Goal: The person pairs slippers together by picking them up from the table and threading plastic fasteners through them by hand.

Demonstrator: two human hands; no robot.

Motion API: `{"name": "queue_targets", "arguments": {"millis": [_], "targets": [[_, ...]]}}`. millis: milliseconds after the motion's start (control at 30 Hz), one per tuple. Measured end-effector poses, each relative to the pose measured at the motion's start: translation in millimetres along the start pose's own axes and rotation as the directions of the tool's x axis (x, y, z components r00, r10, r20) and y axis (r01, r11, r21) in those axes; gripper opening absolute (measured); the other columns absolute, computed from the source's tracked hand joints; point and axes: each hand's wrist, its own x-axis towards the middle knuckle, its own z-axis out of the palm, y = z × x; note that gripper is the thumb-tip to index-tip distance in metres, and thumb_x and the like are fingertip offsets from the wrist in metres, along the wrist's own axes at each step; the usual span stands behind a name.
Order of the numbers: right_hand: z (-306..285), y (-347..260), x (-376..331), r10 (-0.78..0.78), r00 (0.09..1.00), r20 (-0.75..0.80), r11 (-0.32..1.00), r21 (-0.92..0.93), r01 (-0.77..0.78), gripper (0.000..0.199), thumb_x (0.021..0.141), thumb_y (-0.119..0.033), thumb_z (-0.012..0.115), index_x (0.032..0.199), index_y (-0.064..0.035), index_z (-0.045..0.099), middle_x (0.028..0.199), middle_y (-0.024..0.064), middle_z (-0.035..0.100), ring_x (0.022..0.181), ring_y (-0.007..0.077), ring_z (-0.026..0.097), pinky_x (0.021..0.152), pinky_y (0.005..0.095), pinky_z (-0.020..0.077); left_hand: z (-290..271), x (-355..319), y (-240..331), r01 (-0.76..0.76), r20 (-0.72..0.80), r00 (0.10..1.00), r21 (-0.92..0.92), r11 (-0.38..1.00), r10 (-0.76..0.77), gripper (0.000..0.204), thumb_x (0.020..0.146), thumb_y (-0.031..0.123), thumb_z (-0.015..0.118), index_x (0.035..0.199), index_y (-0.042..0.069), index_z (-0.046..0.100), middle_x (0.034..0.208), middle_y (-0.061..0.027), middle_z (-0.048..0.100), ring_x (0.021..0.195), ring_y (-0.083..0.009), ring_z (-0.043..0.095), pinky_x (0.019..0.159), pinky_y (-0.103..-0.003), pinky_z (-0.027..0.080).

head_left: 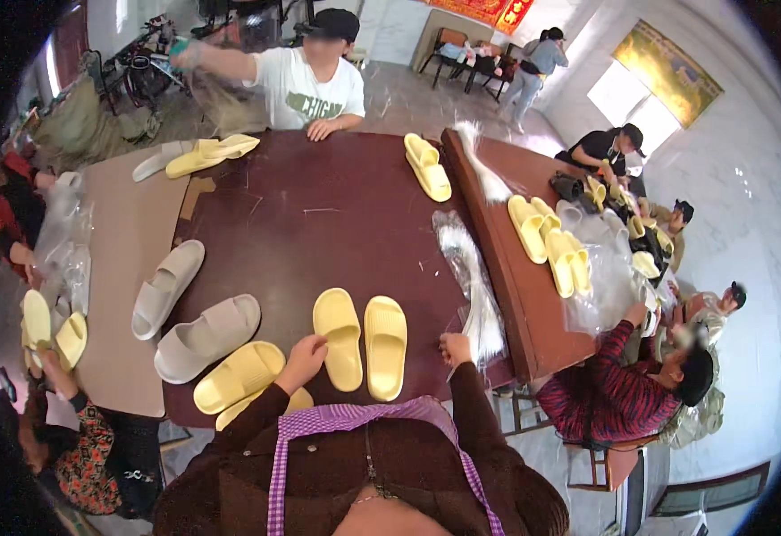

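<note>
Two yellow slippers lie side by side, toes away from me, on the dark red table [270, 210]. My left hand [305, 359] has its fingers curled against the left edge of the left yellow slipper [338, 350]. To the right of the right yellow slipper [385, 349], my right hand [456, 349] is closed beside a bundle of clear plastic bags [483, 326]. Whatever is in those right fingers is too small to make out. Left of my left arm lie another yellow slipper [239, 378], partly over a further one, and two grey slippers, the nearer [207, 339] and the farther [168, 288].
Another yellow pair [427, 167] rests at the far right. A higher reddish-brown table [517, 299] borders my right side, bearing more slippers [527, 230] and plastic bags. Across the table stands a person in a white shirt [310, 85]; other people work at both sides.
</note>
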Motion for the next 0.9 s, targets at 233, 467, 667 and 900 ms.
{"name": "queue_targets", "arguments": {"millis": [233,467,667,900], "targets": [[19.7,16.8,-84.5,-0.187,0.940,0.286,0.970,0.203,0.132,0.017,0.079,-0.011,0.052,0.063,-0.0066,0.047,0.053,0.0031,0.046,0.039,0.0141,0.041,0.035,0.0290,0.0325,7.2,-8.6,28.0,0.074,0.208,0.975,0.012,0.997,-0.075,0.028,0.081,0.018,0.055,0.099,-0.002,0.059,0.093,-0.0190,0.063,0.088,-0.0296,0.062,0.076,-0.035,0.048],[17.4,21.1,-87.5,-0.887,0.177,0.427,0.058,-0.277,0.959,0.010,0.080,-0.011,0.052,0.071,-0.0066,0.050,0.052,-0.0001,0.045,0.040,0.0127,0.040,0.039,0.0269,0.0322,39.9,17.1,43.7,-0.113,0.372,0.913,-0.156,0.981,0.164,0.024,0.086,0.018,0.054,0.100,-0.002,0.059,0.084,-0.0114,0.062,0.076,-0.0162,0.058,0.069,-0.030,0.046],[29.3,-1.4,-128.7,-0.255,0.933,0.255,0.954,0.225,0.199,0.010,0.081,-0.010,0.051,0.073,-0.0053,0.050,0.054,0.0001,0.043,0.041,0.0099,0.039,0.039,0.0242,0.0300,72.1,33.3,90.1,-0.072,0.461,0.864,-0.289,0.955,0.205,0.024,0.086,0.012,0.055,0.106,-0.001,0.057,0.092,-0.0094,0.062,0.088,-0.0150,0.058,0.077,-0.026,0.047],[27.1,-10.7,-141.2,-0.255,0.919,0.302,0.953,0.241,0.185,0.008,0.081,-0.008,0.051,0.074,-0.0042,0.050,0.055,-0.0001,0.042,0.043,0.0082,0.038,0.040,0.0225,0.0295,116.1,64.4,108.7,-0.610,0.433,0.674,-0.131,0.781,0.599,0.024,0.079,0.003,0.058,0.103,0.004,0.060,0.093,-0.0108,0.061,0.089,-0.0255,0.057,0.078,-0.034,0.046]]}}
